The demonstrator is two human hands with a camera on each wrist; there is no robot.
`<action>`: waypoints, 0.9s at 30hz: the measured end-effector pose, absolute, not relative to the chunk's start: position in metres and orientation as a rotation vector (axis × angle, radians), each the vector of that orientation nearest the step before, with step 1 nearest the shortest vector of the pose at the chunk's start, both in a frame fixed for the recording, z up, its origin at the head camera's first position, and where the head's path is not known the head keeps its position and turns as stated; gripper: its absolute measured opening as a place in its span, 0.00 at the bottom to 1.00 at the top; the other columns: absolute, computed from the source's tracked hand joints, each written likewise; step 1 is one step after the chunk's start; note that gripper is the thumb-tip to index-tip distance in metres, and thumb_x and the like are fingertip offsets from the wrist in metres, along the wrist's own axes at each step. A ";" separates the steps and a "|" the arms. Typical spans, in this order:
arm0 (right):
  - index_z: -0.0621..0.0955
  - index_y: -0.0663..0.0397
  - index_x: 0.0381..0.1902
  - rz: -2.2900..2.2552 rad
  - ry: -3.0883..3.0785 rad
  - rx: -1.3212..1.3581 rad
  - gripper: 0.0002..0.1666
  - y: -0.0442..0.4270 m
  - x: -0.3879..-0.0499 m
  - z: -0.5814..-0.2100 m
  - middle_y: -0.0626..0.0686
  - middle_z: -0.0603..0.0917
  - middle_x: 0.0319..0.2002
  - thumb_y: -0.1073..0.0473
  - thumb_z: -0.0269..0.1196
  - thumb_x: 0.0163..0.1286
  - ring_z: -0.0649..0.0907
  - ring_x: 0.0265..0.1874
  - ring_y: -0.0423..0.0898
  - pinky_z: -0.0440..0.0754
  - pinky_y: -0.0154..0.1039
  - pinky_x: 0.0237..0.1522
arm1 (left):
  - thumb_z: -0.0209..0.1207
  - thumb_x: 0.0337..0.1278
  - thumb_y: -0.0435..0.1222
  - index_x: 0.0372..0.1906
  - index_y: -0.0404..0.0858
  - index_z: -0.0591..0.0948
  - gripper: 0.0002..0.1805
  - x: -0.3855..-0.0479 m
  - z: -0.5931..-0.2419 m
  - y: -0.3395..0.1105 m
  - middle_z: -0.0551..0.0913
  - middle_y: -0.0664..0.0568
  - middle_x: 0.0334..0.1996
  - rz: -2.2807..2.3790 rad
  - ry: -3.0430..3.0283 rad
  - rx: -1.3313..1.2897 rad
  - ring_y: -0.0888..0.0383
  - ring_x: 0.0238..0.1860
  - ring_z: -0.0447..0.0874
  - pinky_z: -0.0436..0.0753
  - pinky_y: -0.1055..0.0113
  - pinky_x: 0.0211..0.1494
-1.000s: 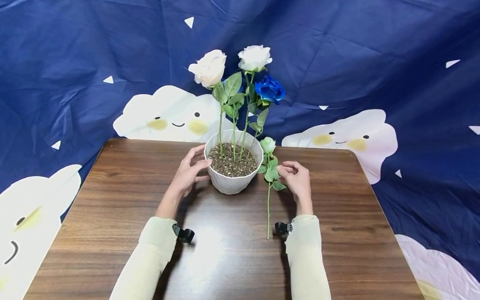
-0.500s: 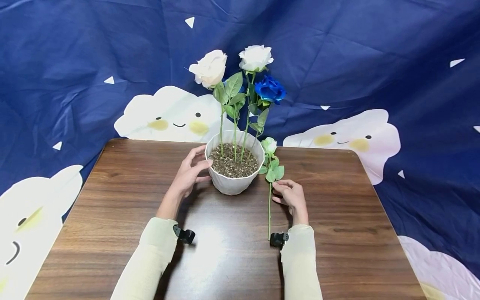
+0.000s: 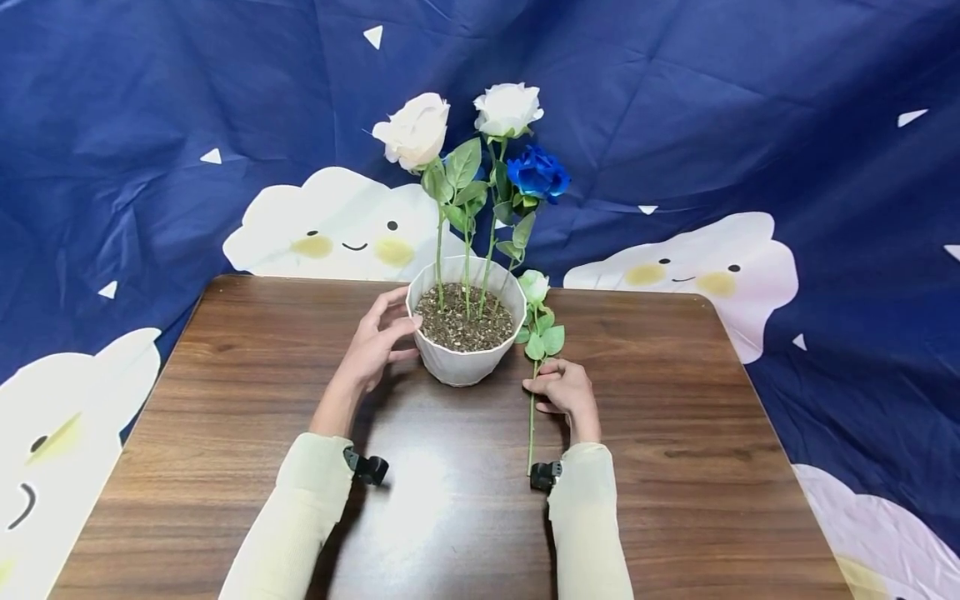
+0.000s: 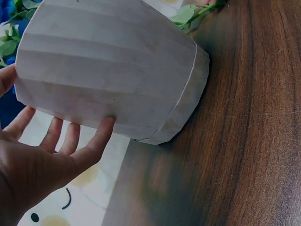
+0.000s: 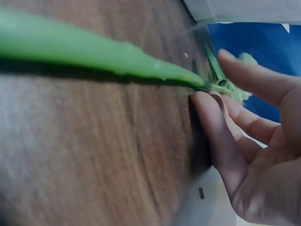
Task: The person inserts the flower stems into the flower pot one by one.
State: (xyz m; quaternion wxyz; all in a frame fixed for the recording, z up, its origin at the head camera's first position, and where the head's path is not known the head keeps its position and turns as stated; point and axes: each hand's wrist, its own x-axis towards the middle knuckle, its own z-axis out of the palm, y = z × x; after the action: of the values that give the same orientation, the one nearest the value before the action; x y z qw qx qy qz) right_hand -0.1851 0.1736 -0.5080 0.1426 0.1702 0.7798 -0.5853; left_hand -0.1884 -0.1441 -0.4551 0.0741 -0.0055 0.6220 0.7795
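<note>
A white flowerpot [image 3: 461,367] of dark soil stands on the wooden table, holding upright white roses [image 3: 416,132] and a blue rose [image 3: 537,172] on green stems. My left hand [image 3: 372,340] holds the pot's left side, thumb at the rim; in the left wrist view its spread fingers [image 4: 101,136] lie against the wall. Right of the pot, a pale green-white rose [image 3: 534,286] lies flat, stem towards me. My right hand [image 3: 566,389] is at this stem [image 5: 155,67], thumb and fingers on either side; in the right wrist view the thumb appears apart from it.
The wooden table [image 3: 675,467] extends on both sides of the pot. Behind it hangs a dark blue cloth [image 3: 720,108] with smiling clouds and white triangles. A small black wrist camera [image 3: 367,468] sits at each cuff.
My right hand has moved from beside the lying rose's leaves down towards me and left, onto its stem. The left hand and the pot stay in place; the view shifts slightly.
</note>
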 end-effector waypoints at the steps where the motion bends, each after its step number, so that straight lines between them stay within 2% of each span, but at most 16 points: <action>1: 0.77 0.67 0.49 -1.676 2.272 0.495 0.24 0.172 -0.185 -0.508 0.53 0.89 0.36 0.69 0.74 0.57 0.83 0.27 0.39 0.89 0.35 0.27 | 0.61 0.66 0.34 0.76 0.45 0.65 0.35 -0.188 -0.455 -0.144 0.68 0.36 0.69 2.337 1.869 -0.014 0.43 0.59 0.76 0.80 0.35 0.58; 5: 0.80 0.68 0.44 -1.630 2.362 0.513 0.17 0.170 -0.187 -0.512 0.56 0.85 0.34 0.74 0.70 0.56 0.83 0.23 0.40 0.88 0.34 0.24 | 0.61 0.66 0.34 0.76 0.45 0.65 0.35 -0.188 -0.455 -0.144 0.68 0.37 0.68 2.336 1.865 -0.020 0.42 0.60 0.76 0.80 0.35 0.58; 9: 0.81 0.69 0.41 -1.638 2.396 0.518 0.13 0.170 -0.187 -0.514 0.55 0.81 0.34 0.74 0.66 0.56 0.81 0.23 0.41 0.87 0.34 0.23 | 0.61 0.66 0.34 0.76 0.45 0.65 0.35 -0.189 -0.456 -0.145 0.68 0.37 0.68 2.336 1.866 -0.020 0.41 0.60 0.75 0.80 0.36 0.58; 15: 0.79 0.71 0.45 -1.804 2.289 0.515 0.15 0.174 -0.188 -0.516 0.52 0.84 0.31 0.74 0.63 0.58 0.82 0.26 0.39 0.88 0.34 0.25 | 0.61 0.65 0.34 0.76 0.45 0.65 0.35 -0.189 -0.457 -0.144 0.69 0.37 0.68 2.343 1.857 -0.015 0.40 0.61 0.75 0.81 0.36 0.58; 21: 0.77 0.73 0.49 -2.029 2.083 0.546 0.17 0.179 -0.189 -0.517 0.55 0.87 0.34 0.75 0.63 0.62 0.85 0.31 0.41 0.89 0.35 0.29 | 0.61 0.65 0.34 0.76 0.45 0.65 0.35 -0.189 -0.457 -0.145 0.68 0.37 0.69 2.344 1.857 -0.013 0.42 0.60 0.76 0.80 0.36 0.58; 27: 0.75 0.69 0.49 -2.259 1.896 0.608 0.15 0.178 -0.189 -0.519 0.52 0.87 0.35 0.76 0.60 0.64 0.85 0.34 0.40 0.90 0.37 0.33 | 0.61 0.66 0.34 0.76 0.45 0.64 0.36 -0.188 -0.456 -0.146 0.67 0.37 0.69 2.333 1.863 -0.012 0.42 0.60 0.76 0.80 0.37 0.59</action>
State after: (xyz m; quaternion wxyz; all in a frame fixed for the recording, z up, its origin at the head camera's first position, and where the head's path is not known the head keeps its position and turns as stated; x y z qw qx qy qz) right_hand -0.1891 0.1783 -0.5186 0.0649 0.2014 0.6284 -0.7486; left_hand -0.1883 -0.1462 -0.4563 0.0780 -0.0039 0.6222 0.7789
